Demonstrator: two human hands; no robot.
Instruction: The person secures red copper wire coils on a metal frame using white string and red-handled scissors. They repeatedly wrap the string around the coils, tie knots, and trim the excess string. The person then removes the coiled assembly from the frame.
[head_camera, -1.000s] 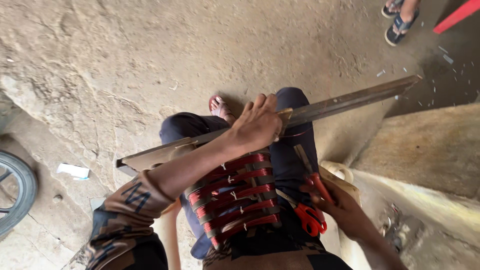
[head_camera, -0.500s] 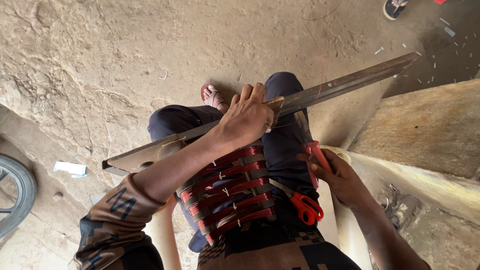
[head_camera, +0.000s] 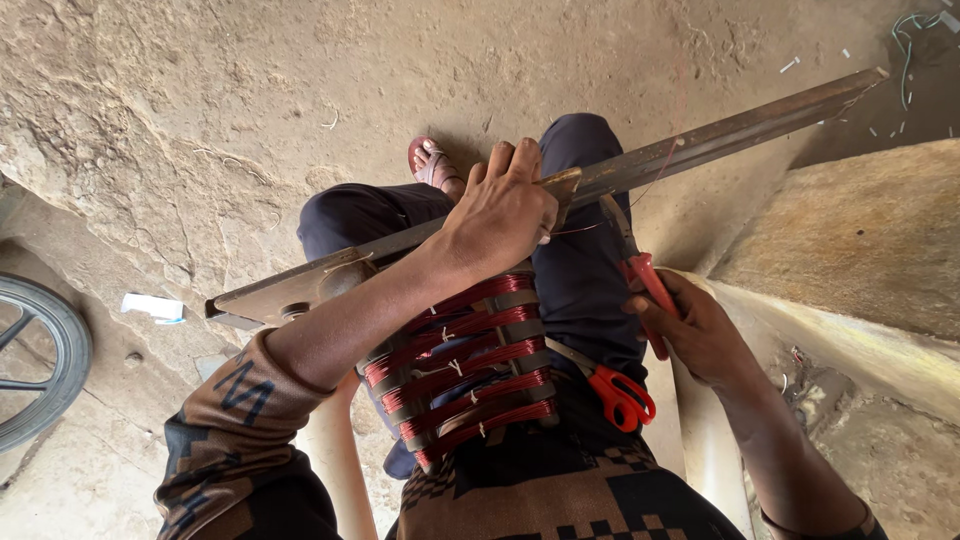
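While seemingly gripped, pliers (head_camera: 640, 275) in right hand (head_camera: 695, 335).

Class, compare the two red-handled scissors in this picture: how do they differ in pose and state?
The scissors in the right hand are gripped by the handle, blades pointing up toward the metal bar. The scissors on the lap lie loose, untouched, blade pointing toward the red wire coils. Both have red handles and metal blades.

long metal bar (head_camera: 700, 145) across lap, red-handled pliers (head_camera: 640, 275) upright

Single head view, steeply downward, close over lap.
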